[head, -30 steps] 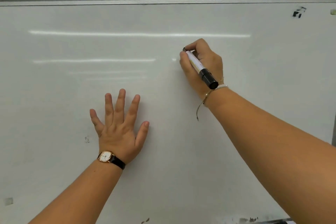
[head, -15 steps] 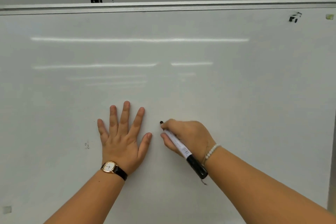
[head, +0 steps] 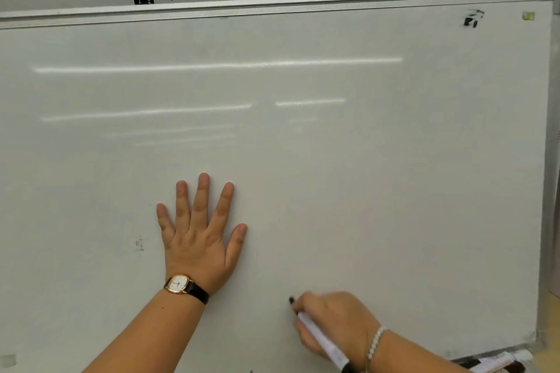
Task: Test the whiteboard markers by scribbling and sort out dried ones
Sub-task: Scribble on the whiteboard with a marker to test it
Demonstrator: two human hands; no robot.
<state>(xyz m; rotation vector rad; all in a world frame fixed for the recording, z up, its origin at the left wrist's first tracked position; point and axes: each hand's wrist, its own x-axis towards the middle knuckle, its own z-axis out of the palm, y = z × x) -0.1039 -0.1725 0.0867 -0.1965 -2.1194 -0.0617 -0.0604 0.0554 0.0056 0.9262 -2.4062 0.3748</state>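
marker (head: pixel 321 341) — white barrel, black tip, black end | right hand (head: pixel 337 321) grips it

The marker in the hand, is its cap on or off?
Off. The marker shows a bare black tip beyond the right hand, at the whiteboard.

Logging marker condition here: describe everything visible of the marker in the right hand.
The marker has a white, plastic-looking barrel with small print, a dark uncapped tip and a black rear end at the frame's bottom edge. It slants tip up-left, low in front of the whiteboard; tip contact is unclear. The right hand grips it near the tip. No clear ink line shows beside it.
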